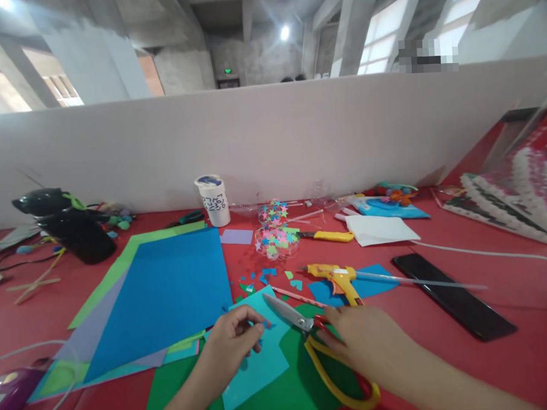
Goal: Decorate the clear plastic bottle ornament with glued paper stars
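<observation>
My left hand (236, 339) is over a light blue sheet of paper (267, 374), thumb and fingers pinched together. A small blue scrap of paper (272, 326) shows at its fingertips. On the right, my right hand (361, 334) has its fingers on the red and yellow handles of the scissors (296, 317); part of the grip is hidden under the hand. The blades look closed and point left, over the light blue sheet. Beneath lies a green sheet (291, 403). Behind the hands are a pink striped pencil-like stick (300, 297) and small paper cuttings (296, 285).
A yellow glue gun (342, 276) with a clear glue stick lies beyond my right hand, near a black phone-like slab (454, 297). Left are stacked coloured sheets (168, 288). Farther back stand a white cup (213, 201), a yellow cutter knife (331, 235) and star confetti (277, 238).
</observation>
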A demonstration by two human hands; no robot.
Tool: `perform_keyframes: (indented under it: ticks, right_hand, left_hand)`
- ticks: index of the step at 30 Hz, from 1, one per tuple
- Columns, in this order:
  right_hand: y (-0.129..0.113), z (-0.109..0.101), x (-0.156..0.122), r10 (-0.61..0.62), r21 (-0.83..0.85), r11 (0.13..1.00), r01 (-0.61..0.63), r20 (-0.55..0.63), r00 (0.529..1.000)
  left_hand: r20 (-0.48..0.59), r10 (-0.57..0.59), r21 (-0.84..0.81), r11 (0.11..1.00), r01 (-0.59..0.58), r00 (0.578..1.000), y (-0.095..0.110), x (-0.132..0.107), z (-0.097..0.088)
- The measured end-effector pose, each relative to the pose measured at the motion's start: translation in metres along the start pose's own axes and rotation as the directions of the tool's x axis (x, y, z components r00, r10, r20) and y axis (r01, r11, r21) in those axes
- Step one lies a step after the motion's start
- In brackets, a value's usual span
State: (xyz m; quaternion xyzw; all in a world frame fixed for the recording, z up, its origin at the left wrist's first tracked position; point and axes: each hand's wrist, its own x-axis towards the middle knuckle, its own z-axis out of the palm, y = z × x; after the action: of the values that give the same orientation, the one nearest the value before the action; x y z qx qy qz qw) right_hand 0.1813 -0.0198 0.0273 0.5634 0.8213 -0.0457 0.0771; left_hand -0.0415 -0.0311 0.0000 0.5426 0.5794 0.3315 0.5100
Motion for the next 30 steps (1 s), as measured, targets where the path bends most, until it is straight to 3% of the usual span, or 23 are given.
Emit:
perform_keyframes:
  ticks: [5,10,15,19,21,22,23,24,25,27,30]
  right_hand:
    - [0.034,-0.014,0.017,0.099,0.027,0.995,-0.097,-0.096,0.990]
    - [0.066,0.005,0.032,0.219,0.118,0.970,-0.210,-0.066,0.973]
    - [0.088,0.027,0.044,0.223,0.357,0.911,-0.207,-0.003,0.975]
    - [0.103,0.029,0.046,0.164,0.589,0.796,-0.141,0.013,0.986]
    - [0.106,0.023,0.044,0.130,0.792,0.599,-0.118,0.049,0.990]
    - [0.107,0.018,0.042,0.119,0.905,0.405,-0.128,0.086,0.989]
    - [0.106,0.014,0.039,0.099,0.976,0.154,-0.152,0.138,0.986]
    - [0.105,0.009,0.037,0.097,0.981,-0.056,-0.186,0.190,0.977]
    - [0.103,0.005,0.034,0.076,0.956,-0.204,-0.212,0.231,0.970]
    - [0.097,-0.001,0.031,0.021,0.906,-0.334,-0.260,0.283,0.959]
    - [0.087,-0.007,0.030,-0.042,0.898,-0.362,-0.252,0.255,0.966]
  left_hand:
    - [0.029,0.005,-0.105,0.994,-0.002,1.000,0.012,-0.004,0.011]
    - [0.044,0.006,-0.111,0.994,-0.002,0.999,0.023,0.008,0.021]
    - [0.039,-0.035,-0.093,0.995,0.039,0.999,0.033,0.027,0.026]
    - [0.056,-0.078,-0.139,0.987,0.086,0.995,0.042,0.040,0.029]
    - [0.062,-0.079,-0.176,0.980,0.089,0.995,0.045,0.045,0.032]
    - [0.063,-0.078,-0.194,0.977,0.089,0.995,0.046,0.047,0.034]
    - [0.070,-0.081,-0.209,0.973,0.094,0.994,0.047,0.049,0.036]
    - [0.080,-0.088,-0.221,0.970,0.103,0.993,0.047,0.051,0.038]
    - [0.095,-0.098,-0.233,0.965,0.118,0.991,0.048,0.053,0.041]
    - [0.135,-0.117,-0.255,0.955,0.148,0.984,0.050,0.055,0.047]
    - [0.184,-0.127,-0.285,0.942,0.177,0.975,0.054,0.056,0.055]
